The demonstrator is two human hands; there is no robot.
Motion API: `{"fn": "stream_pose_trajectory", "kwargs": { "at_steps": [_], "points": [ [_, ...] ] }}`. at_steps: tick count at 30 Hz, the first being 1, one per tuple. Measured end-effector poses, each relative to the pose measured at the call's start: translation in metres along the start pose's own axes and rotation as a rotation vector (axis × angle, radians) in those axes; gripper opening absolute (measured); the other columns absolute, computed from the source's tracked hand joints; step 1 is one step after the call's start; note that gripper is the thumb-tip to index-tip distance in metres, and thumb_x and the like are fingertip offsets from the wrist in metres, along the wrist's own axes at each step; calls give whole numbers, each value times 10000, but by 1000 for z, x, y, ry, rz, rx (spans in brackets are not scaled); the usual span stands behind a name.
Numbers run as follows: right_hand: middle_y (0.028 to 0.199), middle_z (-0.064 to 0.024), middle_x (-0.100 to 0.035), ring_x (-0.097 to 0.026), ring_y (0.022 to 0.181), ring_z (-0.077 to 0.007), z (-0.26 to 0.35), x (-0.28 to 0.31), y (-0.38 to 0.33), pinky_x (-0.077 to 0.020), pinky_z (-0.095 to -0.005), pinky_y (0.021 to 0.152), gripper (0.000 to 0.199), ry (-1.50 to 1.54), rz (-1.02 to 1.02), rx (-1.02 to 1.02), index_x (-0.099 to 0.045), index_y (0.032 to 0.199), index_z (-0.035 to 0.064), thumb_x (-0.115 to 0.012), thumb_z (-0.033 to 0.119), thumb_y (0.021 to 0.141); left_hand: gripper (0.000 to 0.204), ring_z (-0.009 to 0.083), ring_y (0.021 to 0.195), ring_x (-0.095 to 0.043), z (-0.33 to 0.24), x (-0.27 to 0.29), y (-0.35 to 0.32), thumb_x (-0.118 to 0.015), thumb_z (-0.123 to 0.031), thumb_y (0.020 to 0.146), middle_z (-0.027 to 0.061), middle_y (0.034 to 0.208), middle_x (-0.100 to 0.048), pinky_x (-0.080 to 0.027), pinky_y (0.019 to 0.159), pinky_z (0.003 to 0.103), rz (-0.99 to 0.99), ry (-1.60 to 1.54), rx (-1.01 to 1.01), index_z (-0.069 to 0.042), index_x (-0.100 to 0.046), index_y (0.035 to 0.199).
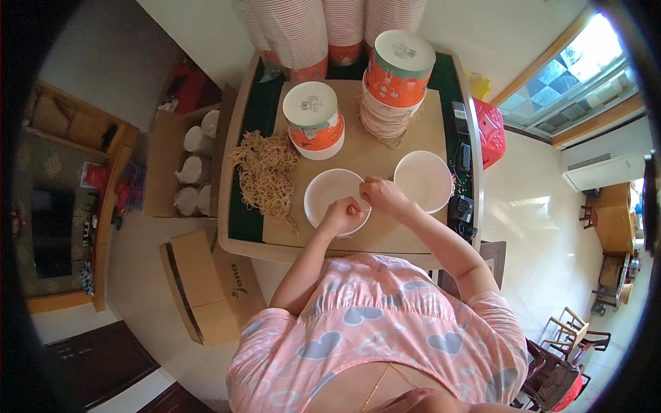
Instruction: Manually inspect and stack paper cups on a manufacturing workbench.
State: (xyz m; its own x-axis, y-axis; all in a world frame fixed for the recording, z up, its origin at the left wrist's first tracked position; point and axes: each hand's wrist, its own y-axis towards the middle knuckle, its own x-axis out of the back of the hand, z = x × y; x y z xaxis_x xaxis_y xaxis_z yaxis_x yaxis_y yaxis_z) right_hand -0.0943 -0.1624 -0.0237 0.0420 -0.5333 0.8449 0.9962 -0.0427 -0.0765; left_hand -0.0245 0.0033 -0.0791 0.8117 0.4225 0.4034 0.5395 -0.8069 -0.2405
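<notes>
Over a white paper tub (319,193) at the table's near middle, both my hands are closed close together. My left hand (344,216) curls in a fist over the tub's near right side. My right hand (383,195) pinches at its right rim. A thin pale line seems to run between the hands, too fine to make out. A second open white tub (421,180) stands just right of my right hand. Left of the first tub lies a tangled pile of tan string-like strands (267,172).
Upside-down orange-and-green paper tubs (313,127) (401,69) stand behind, the right one on a stack with tan strands. Tall stacks of tubs (296,34) line the back. Small black devices (463,157) sit along the right edge. An open carton (160,162) holds wrapped white rolls at left.
</notes>
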Motion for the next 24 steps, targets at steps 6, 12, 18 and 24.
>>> {"fn": "stream_pose_trajectory", "kwargs": {
  "at_steps": [6, 12, 18, 24],
  "points": [
    [846, -113, -559, -584, 782, -320, 2, -1, 0, -477, -417, 664, 70, 48, -21, -2, -565, 778, 44, -536, 107, 784, 142, 105, 502, -518, -7, 1, -2, -603, -175, 792, 66, 621, -596, -431, 470, 283, -140, -85, -49, -34, -618, 793],
    [879, -158, -588, -614, 778, -332, 5, 2, -3, -510, -418, 676, 119, -1, -16, -55, -592, 801, 27, -533, 130, 795, 78, 40, 450, -408, -15, 21, 3, -542, -40, 816, -5, 586, -503, -258, 360, 187, 225, -1081, 502, -50, -619, 819],
    [854, -118, -571, -592, 800, -317, 6, -4, -3, -484, -417, 676, 92, 5, -28, -70, -589, 803, 53, -535, 127, 798, 130, 114, 479, -475, 32, -9, 11, -592, -86, 775, 21, 575, -498, -389, 438, 289, -185, -185, -139, -58, -602, 902],
    [850, -119, -571, -590, 803, -319, -1, -8, -5, -483, -416, 685, 98, 28, -39, -33, -591, 779, 51, -543, 134, 801, 184, 76, 519, -456, -9, -5, 10, -655, -16, 720, -11, 581, -520, -398, 489, 242, -255, 48, -115, -35, -630, 901]
  ]
}}
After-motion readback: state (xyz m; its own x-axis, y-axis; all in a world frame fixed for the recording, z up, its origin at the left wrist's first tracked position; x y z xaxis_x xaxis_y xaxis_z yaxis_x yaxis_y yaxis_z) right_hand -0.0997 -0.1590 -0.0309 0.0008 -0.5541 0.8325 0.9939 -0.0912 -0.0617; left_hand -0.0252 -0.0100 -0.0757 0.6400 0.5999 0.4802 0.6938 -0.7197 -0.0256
